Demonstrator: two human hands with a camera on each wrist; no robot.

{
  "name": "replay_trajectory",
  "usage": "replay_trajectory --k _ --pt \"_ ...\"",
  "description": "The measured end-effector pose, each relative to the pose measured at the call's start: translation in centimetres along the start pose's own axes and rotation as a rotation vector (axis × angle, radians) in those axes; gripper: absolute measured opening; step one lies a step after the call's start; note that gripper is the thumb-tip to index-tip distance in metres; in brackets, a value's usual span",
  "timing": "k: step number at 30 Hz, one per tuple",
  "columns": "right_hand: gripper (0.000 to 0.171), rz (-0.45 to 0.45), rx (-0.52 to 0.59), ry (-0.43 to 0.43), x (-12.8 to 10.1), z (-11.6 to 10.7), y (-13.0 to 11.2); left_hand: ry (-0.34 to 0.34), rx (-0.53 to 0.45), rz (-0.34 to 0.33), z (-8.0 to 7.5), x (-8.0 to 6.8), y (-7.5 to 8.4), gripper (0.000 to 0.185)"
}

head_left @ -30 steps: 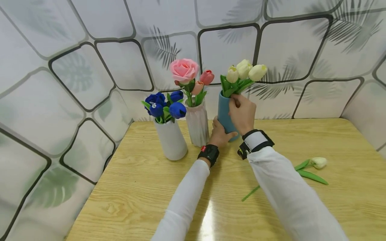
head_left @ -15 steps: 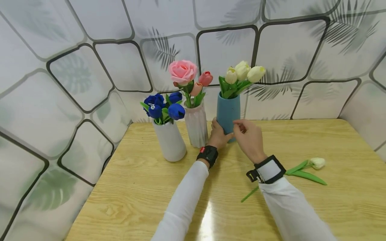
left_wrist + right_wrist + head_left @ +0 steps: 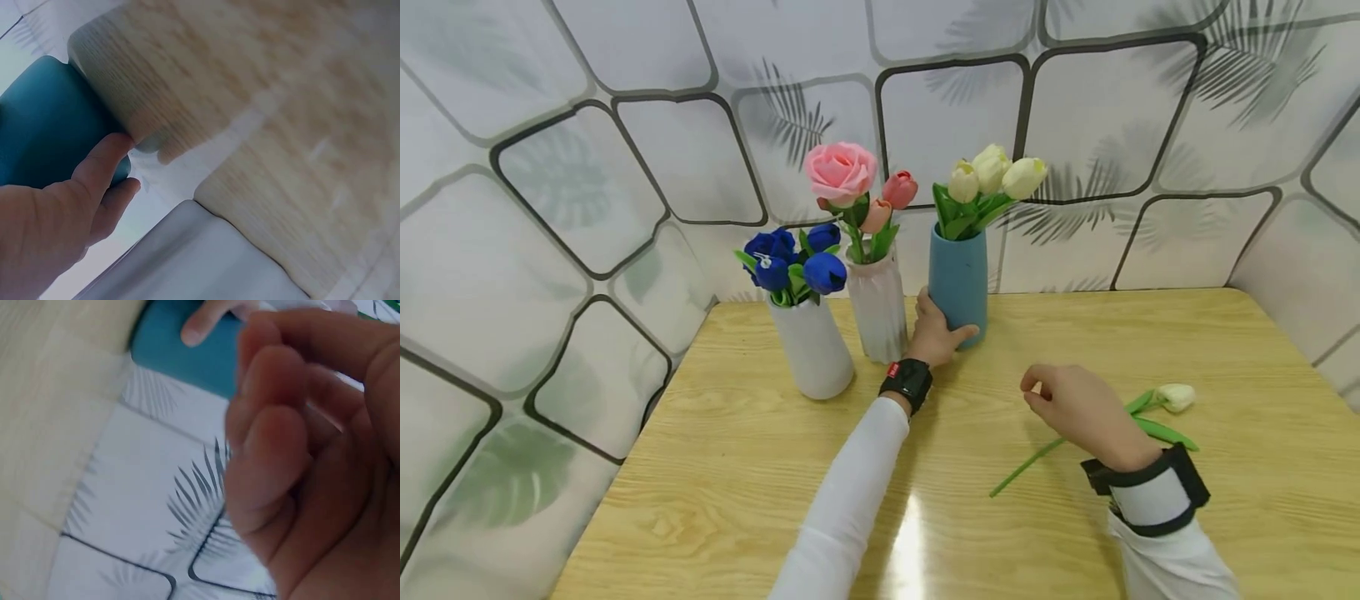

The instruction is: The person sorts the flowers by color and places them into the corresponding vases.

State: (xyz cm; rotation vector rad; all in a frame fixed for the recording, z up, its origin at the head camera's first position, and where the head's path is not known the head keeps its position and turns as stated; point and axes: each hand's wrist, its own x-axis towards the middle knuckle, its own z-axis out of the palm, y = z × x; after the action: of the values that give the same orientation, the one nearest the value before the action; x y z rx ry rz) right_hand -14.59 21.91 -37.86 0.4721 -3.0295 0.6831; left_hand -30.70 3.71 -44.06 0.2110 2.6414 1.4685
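Observation:
Low on the blue vase (image 3: 958,271), my left hand (image 3: 934,340) holds its side, thumb across the front. Several white tulips (image 3: 991,171) stand in that vase. In the left wrist view, the fingers of my left hand (image 3: 69,212) lie against the blue vase (image 3: 53,125). My right hand (image 3: 1086,412) is above the table, fingers loosely bent and holding nothing. A single white tulip (image 3: 1175,397) lies beneath and beyond it, part of its stem hidden by the hand. The right wrist view shows bent fingers of my right hand (image 3: 325,469), with no object between them.
Left of the blue vase stand a ribbed pale vase (image 3: 880,308) with a pink rose (image 3: 841,172) and pink tulips, and a smooth white vase (image 3: 811,350) with blue flowers (image 3: 825,273). A patterned wall covering (image 3: 955,108) rises behind the wooden table (image 3: 760,500).
My right hand has let go of the white tulips in the blue vase and moved down and right, over the lying tulip. The left hand stays on the vase.

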Motion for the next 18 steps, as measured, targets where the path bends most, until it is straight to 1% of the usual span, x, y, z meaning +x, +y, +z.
replay_trajectory --k 4,6,9,12,14,18 --pt "0.018 0.021 -0.073 -0.213 -1.1 -0.6 0.2 -0.033 -0.003 0.003 -0.2 0.1 0.0 0.105" --pt "0.025 0.040 -0.090 -0.321 -1.3 -0.2 0.2 -0.041 -0.014 0.004 -0.3 -0.1 0.0 0.105" --pt "0.037 0.082 -0.090 -0.431 -1.3 0.8 0.0 -0.031 -0.012 -0.008 -0.3 -0.2 -0.2 0.105" --pt "0.045 0.093 -0.099 -0.471 -1.1 2.0 -0.1 -0.019 -0.008 -0.009 -0.4 -0.3 -0.2 0.104" --pt "0.046 0.084 -0.098 -0.466 -1.0 2.7 -0.1 -0.019 -0.002 -0.006 -0.5 -0.4 -0.2 0.104" --pt "0.042 0.051 -0.080 -0.439 -0.8 3.3 0.0 -0.021 -0.004 0.005 -0.7 -0.6 0.1 0.104"
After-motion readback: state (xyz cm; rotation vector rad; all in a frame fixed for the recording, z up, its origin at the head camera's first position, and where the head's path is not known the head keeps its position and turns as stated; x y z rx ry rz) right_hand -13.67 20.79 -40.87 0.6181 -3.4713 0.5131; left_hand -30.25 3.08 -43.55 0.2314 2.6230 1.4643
